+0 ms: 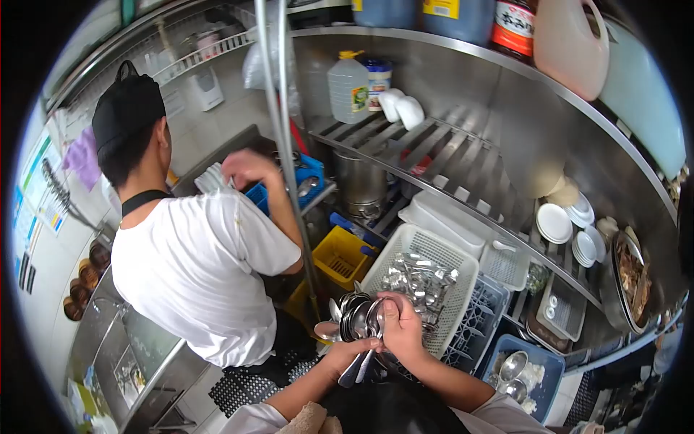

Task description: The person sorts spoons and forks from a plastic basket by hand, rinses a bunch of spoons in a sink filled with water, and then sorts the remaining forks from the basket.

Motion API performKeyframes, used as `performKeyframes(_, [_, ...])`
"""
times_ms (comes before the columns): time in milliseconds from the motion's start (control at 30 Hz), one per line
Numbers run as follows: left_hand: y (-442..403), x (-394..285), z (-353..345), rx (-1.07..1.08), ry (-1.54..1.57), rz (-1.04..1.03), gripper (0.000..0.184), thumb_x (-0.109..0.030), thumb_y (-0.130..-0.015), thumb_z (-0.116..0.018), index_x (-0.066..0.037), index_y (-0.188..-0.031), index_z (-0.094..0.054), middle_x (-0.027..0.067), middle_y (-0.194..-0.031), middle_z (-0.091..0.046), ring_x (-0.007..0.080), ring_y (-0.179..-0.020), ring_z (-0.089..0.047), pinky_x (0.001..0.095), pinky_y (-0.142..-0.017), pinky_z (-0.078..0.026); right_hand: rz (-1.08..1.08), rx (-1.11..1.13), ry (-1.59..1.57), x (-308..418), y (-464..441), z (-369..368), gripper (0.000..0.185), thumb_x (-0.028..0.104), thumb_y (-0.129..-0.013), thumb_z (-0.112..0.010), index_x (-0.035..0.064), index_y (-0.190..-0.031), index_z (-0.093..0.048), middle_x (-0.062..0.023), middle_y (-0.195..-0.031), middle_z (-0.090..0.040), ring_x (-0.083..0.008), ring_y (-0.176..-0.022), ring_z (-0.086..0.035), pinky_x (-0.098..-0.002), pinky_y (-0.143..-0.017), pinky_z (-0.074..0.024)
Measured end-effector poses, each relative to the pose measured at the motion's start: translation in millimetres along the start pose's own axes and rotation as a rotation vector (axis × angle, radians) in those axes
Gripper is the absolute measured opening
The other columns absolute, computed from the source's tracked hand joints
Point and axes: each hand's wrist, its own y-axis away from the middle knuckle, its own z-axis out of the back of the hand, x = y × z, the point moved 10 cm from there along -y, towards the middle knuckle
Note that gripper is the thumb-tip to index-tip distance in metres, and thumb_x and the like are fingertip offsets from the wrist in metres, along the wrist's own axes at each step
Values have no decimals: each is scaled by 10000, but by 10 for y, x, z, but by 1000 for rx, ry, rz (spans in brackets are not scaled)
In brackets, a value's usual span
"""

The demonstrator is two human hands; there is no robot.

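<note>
And here, right at the near centre, a bundle of spoons (354,318) is held up between two bare hands, just short of the white basket (466,286). The left forearm is angled in from the near left, and the left hand (348,354) is placed low on the bundle, its fingers closed around the handles, with handle ends let out below toward the near side. From the near right the other forearm is slanted up and to the left; the right hand (402,329) is set higher and a little farther off, knuckles bent, thumb laid along the spoons, fingers curled about their right side. So the bundle is gripped by both hands at once, the hands kept close together, the spoon bowls fanned toward the far left. Just beyond, the basket is heaped with loose cutlery (426,278), and along its right side a blue-grey rack (473,325) is seen. Over on the left, a co-worker in a white shirt (195,282) is seen from behind, one blurred hand (253,168) raised near a blue basket (311,173); whether its fingers are closed cannot be told.
</note>
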Motion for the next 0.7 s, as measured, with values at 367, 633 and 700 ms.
performKeyframes(367, [1545, 207, 1348, -137, -14, -244, 392, -206, -941, -765, -31, -1275, -658, 80, -1156, -717, 181, -1069, -671, 337, -958, -542, 346, 838, -324, 647, 1071, -2093, 639, 48, -959, -490, -70, -1550, -277, -281, -1565, -423, -338, -1445, -427, -466, -1230, -272])
performKeyframes(633, [4328, 545, 2549, -592, -269, -353, 486, -310, -995, -705, -17, -1366, -594, 93, -1289, -656, 199, -1204, -594, 371, -1066, -475, 126, 1280, -544, 886, 3099, -4441, 530, 356, -1069, -586, -45, -1411, -527, -205, -1417, -615, -277, -1322, -579, -398, -1148, -413])
performKeyframes(700, [5089, 597, 2671, -794, -143, -443, 430, -348, -982, -710, -38, -1275, -658, 66, -1186, -687, 174, -1098, -624, 348, -960, -513, -31, 1335, -560, 787, 3698, -4895, 517, 341, -1078, -573, -36, -1428, -514, -183, -1407, -623, -259, -1313, -581, -380, -1140, -417])
